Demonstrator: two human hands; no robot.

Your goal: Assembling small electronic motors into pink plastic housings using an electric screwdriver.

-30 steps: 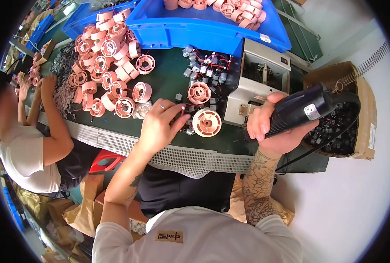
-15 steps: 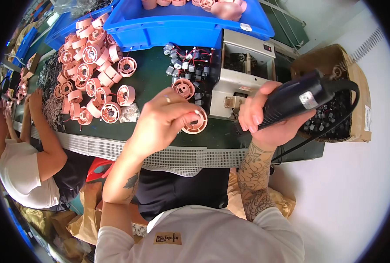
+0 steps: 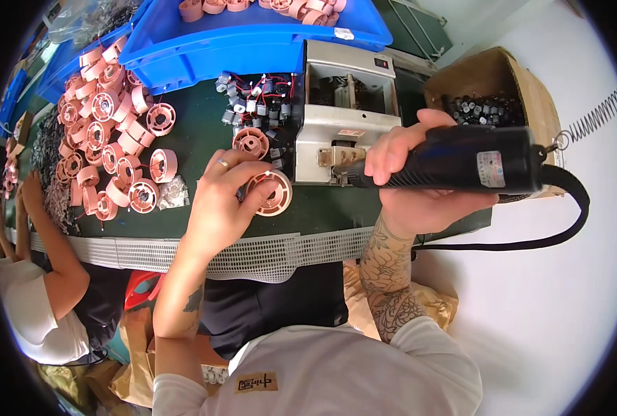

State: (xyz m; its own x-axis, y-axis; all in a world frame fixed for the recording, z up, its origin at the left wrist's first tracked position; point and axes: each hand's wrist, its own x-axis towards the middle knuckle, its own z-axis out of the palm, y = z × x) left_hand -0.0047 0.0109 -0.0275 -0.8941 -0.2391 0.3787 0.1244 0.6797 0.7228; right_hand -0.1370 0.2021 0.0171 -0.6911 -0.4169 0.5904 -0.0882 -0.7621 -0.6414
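My left hand [image 3: 221, 201] is closed on the rim of a pink round plastic housing [image 3: 281, 199] near the table's front edge. Its thumb reaches into the housing and hides part of the inside. My right hand [image 3: 409, 177] is wrapped around a black electric screwdriver [image 3: 454, 161] with a cord. The tool lies nearly level, its tip toward the left, in front of the outlet [image 3: 341, 156] of a grey metal machine [image 3: 332, 125]. Whether the tip touches the outlet I cannot tell. Another pink housing [image 3: 251, 143] rests just beyond my left hand.
Many pink housings [image 3: 100, 135] are heaped at the left. Small motors with red wires [image 3: 256, 104] lie beside the machine. A blue bin [image 3: 218, 55] of pink parts stands behind. At right is a cardboard box [image 3: 530, 90] of motors; a coil spring [image 3: 596, 119] holds the screwdriver. A co-worker's arm [image 3: 55, 229] is at far left.
The screwdriver has swung from a slant to nearly level, its tip now at the machine's front. My left fingers, earlier pinched over the housing, now grip its rim. The whole view has shifted.
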